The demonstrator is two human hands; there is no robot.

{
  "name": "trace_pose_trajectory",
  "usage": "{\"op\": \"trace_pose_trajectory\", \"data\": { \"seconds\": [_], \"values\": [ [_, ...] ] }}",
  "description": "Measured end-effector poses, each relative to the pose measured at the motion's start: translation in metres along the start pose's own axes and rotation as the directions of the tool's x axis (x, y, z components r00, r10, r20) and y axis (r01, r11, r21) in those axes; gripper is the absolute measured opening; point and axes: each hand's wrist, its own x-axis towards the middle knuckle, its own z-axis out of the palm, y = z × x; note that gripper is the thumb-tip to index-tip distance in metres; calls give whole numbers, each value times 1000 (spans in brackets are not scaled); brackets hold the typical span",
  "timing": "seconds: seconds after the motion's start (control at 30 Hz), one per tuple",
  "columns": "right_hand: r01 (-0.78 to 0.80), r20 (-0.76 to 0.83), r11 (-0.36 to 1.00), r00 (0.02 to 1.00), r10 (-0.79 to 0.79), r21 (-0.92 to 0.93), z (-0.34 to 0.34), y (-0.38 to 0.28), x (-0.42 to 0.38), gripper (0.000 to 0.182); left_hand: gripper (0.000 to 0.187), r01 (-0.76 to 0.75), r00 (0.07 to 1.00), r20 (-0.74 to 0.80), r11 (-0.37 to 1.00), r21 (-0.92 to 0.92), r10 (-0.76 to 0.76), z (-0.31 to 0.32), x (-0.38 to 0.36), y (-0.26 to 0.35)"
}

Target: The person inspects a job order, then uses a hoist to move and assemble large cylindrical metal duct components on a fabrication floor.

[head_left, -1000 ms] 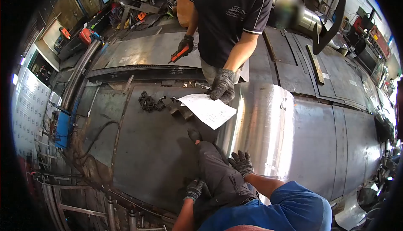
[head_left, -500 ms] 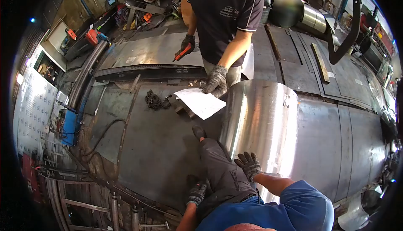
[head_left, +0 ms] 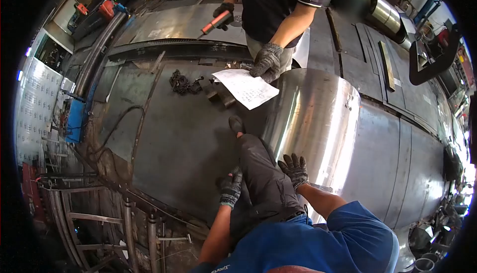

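Observation:
My right hand [head_left: 295, 170], in a dark knitted glove, lies with fingers spread on the near part of a large shiny metal cylinder [head_left: 313, 109], beside my thigh. My left hand [head_left: 230, 187], also gloved, is next to my other thigh with its fingers loosely extended and nothing visible in it. Across from me, a person in a dark shirt [head_left: 283, 5] holds a white paper sheet [head_left: 248, 90] with writing in one gloved hand [head_left: 268, 63]. That person's other gloved hand grips a red and black tool [head_left: 216, 23] whose kind I cannot make out.
A dark chain [head_left: 184, 83] and small metal blocks [head_left: 221, 97] lie on the flat steel plate [head_left: 174, 134] beside my foot. A black hook-like bar [head_left: 437, 67] hangs at the right. At the lower left stands a metal frame [head_left: 97, 217]; a blue box [head_left: 75, 120] is above it.
My left hand has risen forward along my thigh. My right hand stays spread on the cylinder. The view has tilted down, and the other person's red tool is held a little further out.

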Motion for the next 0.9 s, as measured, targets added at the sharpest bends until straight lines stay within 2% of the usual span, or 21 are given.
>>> {"op": "trace_pose_trajectory", "data": {
  "seconds": [0.03,0.1,0.13,0.17,0.2,0.27,0.3,0.33,0.37,0.43,0.47,0.53,0.57,0.6,0.67,0.7,0.73,0.77,0.8,0.87,0.9],
  "values": [
    [3,-35,1000,999,-4,-13,4,1,0,51,41,-1,1000,-2,1000,-1,1,-4,10,6],
    [5,-44,999,999,-7,-48,13,3,2,51,35,-368,911,-20,832,414,413,-21,30,20],
    [9,-52,996,999,-14,-86,16,4,3,51,35,-370,909,-24,831,417,416,-37,41,43],
    [8,-65,996,998,-14,-90,15,1,1,51,34,-341,938,-58,940,6,341,-60,53,81],
    [0,-75,998,997,-5,-65,10,-2,-1,51,36,-270,961,-59,873,-406,270,-78,66,111],
    [-12,-114,998,994,6,-56,18,2,4,52,35,-403,915,-138,869,-288,379,-97,90,144],
    [11,-200,984,979,-47,-177,37,7,2,53,34,-488,870,-175,857,-166,461,-104,95,155],
    [22,-273,955,956,-108,-297,37,9,6,57,34,-497,864,-180,851,-167,470,-110,99,168],
    [16,-276,954,955,-103,-300,38,11,7,57,32,-446,895,-156,840,-309,418,-115,101,179],
    [11,-57,996,998,-16,-86,12,-2,3,57,33,-288,951,-74,767,-574,301,-112,107,181],
    [5,-44,997,999,-8,-79,10,-5,4,57,33,-276,953,-58,768,-578,298,-110,109,176],
    [-1,-83,1000,997,0,-5,8,-5,2,56,33,-421,902,-81,819,-390,425,-99,107,162],
    [-2,-51,1000,999,2,1,6,-6,-3,56,33,-342,931,26,896,-283,364,-85,101,145],
    [-9,-48,1000,999,8,-7,3,-6,-4,56,33,-314,939,48,903,-292,342,-84,97,141],
    [2,-38,1000,999,-2,-24,-4,-6,-2,56,40,-530,848,-40,843,-88,529,-84,94,139],
    [20,-5,1000,1000,-20,-13,-6,-10,2,56,41,-385,909,36,871,-304,415,-87,94,142],
    [-5,18,999,1000,6,-53,-9,-10,6,57,41,-346,924,47,885,-311,378,-81,99,148],
    [-19,51,995,998,24,-94,-8,-10,2,58,41,-178,969,39,800,-573,243,-75,100,154],
    [-2,41,1000,999,2,-9,0,-6,2,60,41,-25,994,48,622,-783,102,-71,94,155],
    [20,-36,999,999,-21,-28,6,-4,-1,59,49,-197,962,100,900,-390,254,-68,81,137],
    [38,-48,999,998,-39,-15,4,-5,7,59,62,116,985,147,275,-955,96,-69,87,157]
  ]
}}
